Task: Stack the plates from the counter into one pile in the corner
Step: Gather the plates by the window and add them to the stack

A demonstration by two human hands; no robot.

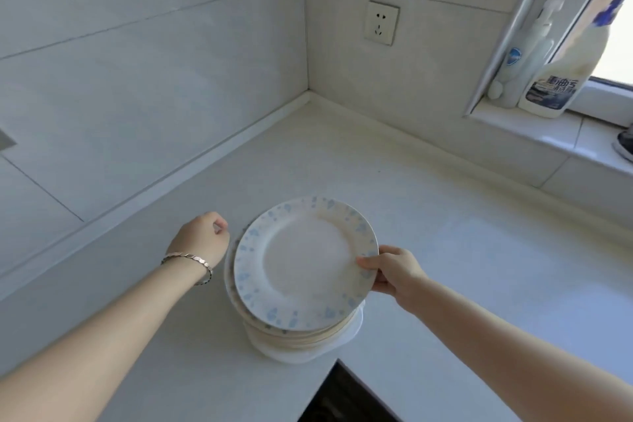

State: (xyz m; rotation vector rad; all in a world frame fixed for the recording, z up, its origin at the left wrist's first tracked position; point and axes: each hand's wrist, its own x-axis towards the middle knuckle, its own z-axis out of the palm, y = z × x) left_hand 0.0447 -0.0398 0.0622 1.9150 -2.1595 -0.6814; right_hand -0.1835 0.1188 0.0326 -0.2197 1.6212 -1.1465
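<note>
Both hands are seen reaching forward over a pale counter (428, 216) toward a pile of plates (294, 336). By the right hand (394, 272) the top plate (305, 264), white with a rim of light blue speckles, is gripped at its right edge, the thumb laid on the rim's upper face and the fingers tucked beneath it; the plate is held tilted, its right side raised above the pile. By the left hand (205, 238) the left side of the pile is approached, the fingers curled loosely inward; whether the plates are touched by it cannot be told, since the fingertips are hidden behind the hand. A thin metal bracelet (188, 262) is worn on the left wrist. The pile is set near the counter's front inner edge, well apart from the corner (310, 96) where the two tiled walls meet, and cream-rimmed plates are seen under the top one, with a white piece at the very bottom. A wall socket (382, 22) is mounted on the right-hand wall, and two bottles (548, 79) are stood on the window sill (548, 134) at the far right
</note>
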